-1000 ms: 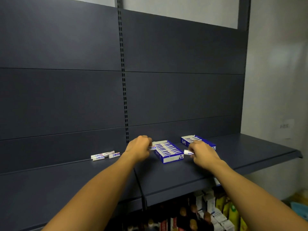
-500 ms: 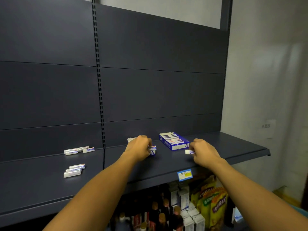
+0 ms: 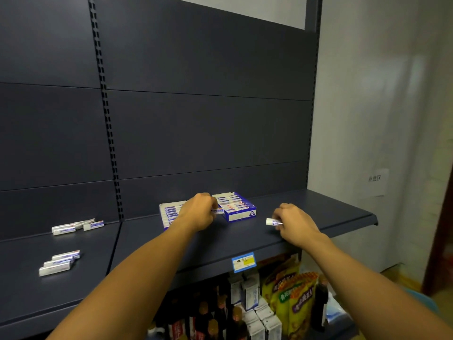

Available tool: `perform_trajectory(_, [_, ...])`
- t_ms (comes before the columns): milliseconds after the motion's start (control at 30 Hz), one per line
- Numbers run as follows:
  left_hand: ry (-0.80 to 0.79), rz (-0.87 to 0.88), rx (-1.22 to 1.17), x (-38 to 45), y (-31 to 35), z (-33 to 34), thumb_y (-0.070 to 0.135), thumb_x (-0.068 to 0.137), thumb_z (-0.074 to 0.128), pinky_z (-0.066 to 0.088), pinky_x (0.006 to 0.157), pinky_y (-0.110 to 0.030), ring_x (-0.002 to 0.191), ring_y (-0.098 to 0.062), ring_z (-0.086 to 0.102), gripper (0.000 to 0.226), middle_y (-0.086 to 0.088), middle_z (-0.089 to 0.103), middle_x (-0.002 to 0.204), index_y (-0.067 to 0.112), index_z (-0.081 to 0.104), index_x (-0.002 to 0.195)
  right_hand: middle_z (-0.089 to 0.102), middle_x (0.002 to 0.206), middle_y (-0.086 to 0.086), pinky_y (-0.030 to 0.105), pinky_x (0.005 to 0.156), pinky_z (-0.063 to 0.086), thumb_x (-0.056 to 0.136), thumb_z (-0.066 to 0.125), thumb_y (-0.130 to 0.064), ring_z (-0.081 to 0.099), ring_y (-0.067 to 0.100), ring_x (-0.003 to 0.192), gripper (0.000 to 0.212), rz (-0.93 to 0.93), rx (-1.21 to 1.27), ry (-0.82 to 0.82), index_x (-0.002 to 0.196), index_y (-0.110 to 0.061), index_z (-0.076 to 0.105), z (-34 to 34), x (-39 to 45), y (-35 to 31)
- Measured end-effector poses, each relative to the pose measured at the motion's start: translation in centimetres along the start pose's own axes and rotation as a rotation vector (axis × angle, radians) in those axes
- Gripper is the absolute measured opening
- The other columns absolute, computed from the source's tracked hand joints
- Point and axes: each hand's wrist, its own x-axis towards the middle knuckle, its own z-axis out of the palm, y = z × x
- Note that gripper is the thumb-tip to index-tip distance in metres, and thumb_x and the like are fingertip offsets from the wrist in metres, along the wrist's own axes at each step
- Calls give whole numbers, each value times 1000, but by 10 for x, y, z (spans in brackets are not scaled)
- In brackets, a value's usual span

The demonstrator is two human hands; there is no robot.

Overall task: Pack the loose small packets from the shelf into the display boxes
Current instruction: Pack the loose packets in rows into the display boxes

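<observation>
Left hand [image 3: 199, 212] pinching packet [image 3: 218, 211] beside display box [image 3: 236, 209], right hand [image 3: 295, 223] holding another packet [image 3: 271, 221]

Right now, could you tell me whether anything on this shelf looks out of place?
Yes: two clusters of loose packets lie scattered on the left shelf section, one near the back panel, one nearer the front edge, at uneven angles, apart from the display boxes. Each hand grips another packet.

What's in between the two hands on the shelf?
In the head view, a blue display box full of packets sits between the left hand and the right hand, nearer the left one. Bare shelf fills the rest.
</observation>
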Motion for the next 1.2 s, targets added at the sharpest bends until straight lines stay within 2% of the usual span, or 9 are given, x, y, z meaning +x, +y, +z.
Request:
perform_trajectory(233, [-36, -27, -43, 44, -7, 24, 19, 92, 66, 55, 85, -33, 101, -18, 58, 27, 0, 59, 119, 21, 65, 119, 56, 112, -2, 32, 82, 52, 92, 68, -19, 56, 17, 100, 20, -10, -3, -4, 111, -21, 67, 13, 49, 20])
perform_trajectory(567, [-18, -59, -45, 106, -39, 38, 19, 91, 68, 58, 86, -37, 98, -18, 60, 26, 1, 59, 117, 21, 65, 116, 55, 109, -6, 30, 82, 52, 91, 68, -19, 55, 13, 96, 20, -54, 59, 39, 110, -23, 67, 30, 139, 24])
perform_trajectory(767, [-23, -69, -109, 125, -42, 55, 17, 91, 68, 57, 88, -35, 101, -18, 60, 25, 0, 59, 118, 20, 66, 117, 56, 113, -7, 26, 80, 51, 90, 72, -25, 52, 7, 97, 24, -105, 120, -12, 112, -24, 66, 63, 171, 20])
perform_trajectory(900, [-2, -102, -167, 140, -41, 60, 12, 92, 67, 58, 89, -37, 103, -19, 61, 25, -2, 60, 120, 17, 68, 116, 56, 110, -9, 26, 80, 52, 89, 72, -23, 54, 7, 99, 22, -161, 149, 12, 111, -25, 67, 72, 198, 24])
perform_trajectory(1000, [18, -139, -176, 148, -37, 64, 11, 93, 65, 58, 89, -38, 104, -20, 62, 25, -3, 61, 120, 16, 68, 116, 56, 108, -9, 25, 79, 50, 89, 73, -21, 51, 5, 96, 22, -199, 186, 27, 111, -24, 68, 78, 217, 30])
perform_trajectory(1200, [42, -218, -174, 157, -28, 79, 13, 91, 67, 58, 88, -37, 99, -17, 63, 25, -1, 63, 115, 18, 69, 115, 58, 113, -8, 23, 83, 49, 90, 74, -23, 55, 7, 103, 24, -240, 373, 30, 114, -23, 69, 103, 245, 32])
